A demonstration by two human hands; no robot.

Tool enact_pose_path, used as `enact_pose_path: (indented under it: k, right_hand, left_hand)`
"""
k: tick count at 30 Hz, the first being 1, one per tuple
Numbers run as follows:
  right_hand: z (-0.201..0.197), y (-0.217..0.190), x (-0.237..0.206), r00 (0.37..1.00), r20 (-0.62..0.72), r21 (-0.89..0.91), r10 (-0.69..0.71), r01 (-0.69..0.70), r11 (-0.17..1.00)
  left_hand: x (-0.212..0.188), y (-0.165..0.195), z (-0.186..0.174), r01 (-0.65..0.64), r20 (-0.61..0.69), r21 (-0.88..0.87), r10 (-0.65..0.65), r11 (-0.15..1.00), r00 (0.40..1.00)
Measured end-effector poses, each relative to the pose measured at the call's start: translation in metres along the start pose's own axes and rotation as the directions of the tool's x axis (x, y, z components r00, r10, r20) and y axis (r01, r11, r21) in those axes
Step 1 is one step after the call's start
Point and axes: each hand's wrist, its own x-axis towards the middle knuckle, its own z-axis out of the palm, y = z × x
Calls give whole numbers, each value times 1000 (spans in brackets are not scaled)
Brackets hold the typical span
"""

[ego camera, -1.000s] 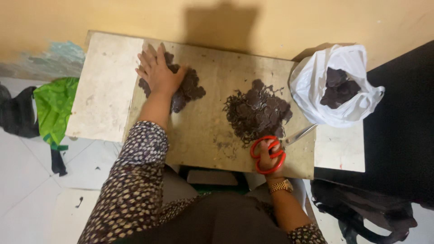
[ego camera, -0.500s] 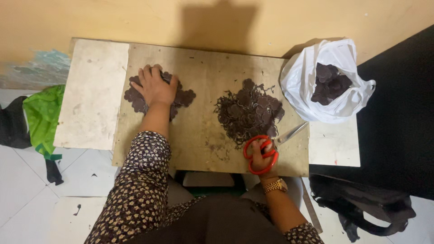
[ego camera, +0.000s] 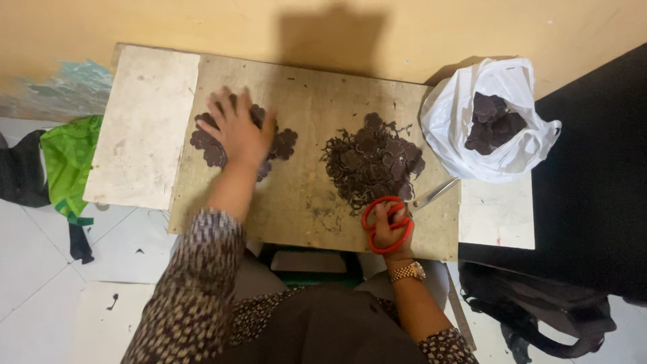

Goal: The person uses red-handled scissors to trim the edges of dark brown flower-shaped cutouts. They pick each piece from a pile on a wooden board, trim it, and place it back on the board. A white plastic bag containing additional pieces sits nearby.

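On the wooden bench (ego camera: pixel 303 202) the left hand (ego camera: pixel 237 131) lies spread flat over dark scalloped cutouts (ego camera: pixel 283 143), right hand (ego camera: pixel 389 229) gripping red scissors (ego camera: pixel 387 222), so I'd gather gently to avoid creasing.

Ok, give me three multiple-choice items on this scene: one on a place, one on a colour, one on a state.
1. Where does the left hand rest?
A. on the dark flower-shaped cutouts
B. in the bag
C. on the floor

2. What colour are the scissors handles?
A. blue
B. red
C. black

3. How is the white plastic bag?
A. knotted shut
B. empty
C. open, dark pieces inside

Key: 1 A, fingers spread flat over them; 2 B, red loops around the right hand fingers; 3 C, its mouth gapes showing the pieces.
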Motion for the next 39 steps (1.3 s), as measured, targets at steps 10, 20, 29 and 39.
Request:
enact_pose_path:
  k: [10,20,29,39]
  right_hand:
    - [8,-1,1,996,-79,-165,44,-56,985]
    - [6,3,4,998,-61,-208,-1,-12,978]
    - [17,-4,4,998,-70,-250,2,-19,968]
    - [27,-10,2,998,-59,-305,-19,0,952]
  left_hand:
    - [-83,2,63,-227,18,6,226,974,974]
    - [-95,21,97,-513,-145,-87,499,854,854]
    - [-88,58,109,-579,-202,-252,543,775,815]
    - [-82,54,105,-665,-217,-338,632,666,744]
